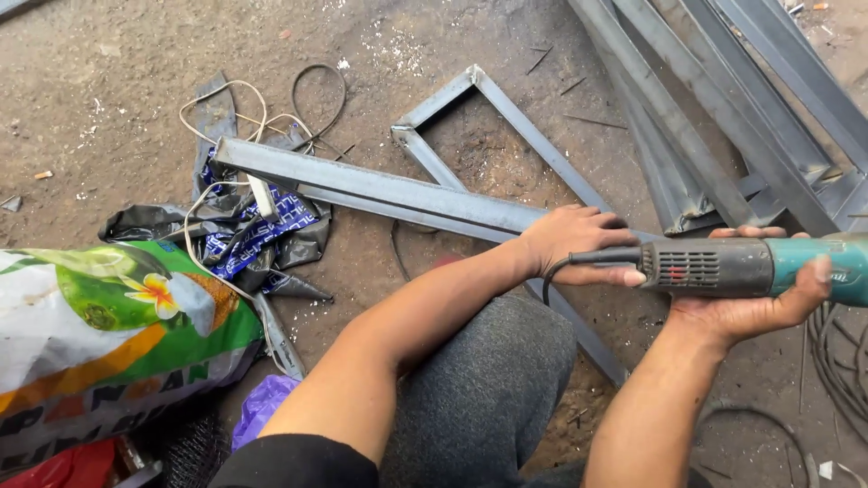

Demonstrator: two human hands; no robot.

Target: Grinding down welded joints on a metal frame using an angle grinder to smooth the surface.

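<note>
Right hand (750,303) fingers clenched around the angle grinder (750,267); left hand (574,244) fingers grasp its rear end

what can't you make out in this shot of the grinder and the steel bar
Head view only:
- Grinder: its working end is cut off by the right edge, so no disc shows.
- Steel bar: its near end is hidden under the left hand.
- Right hand: palm hidden behind the grinder body.
- Printed sack: cut off by the left edge.
</note>
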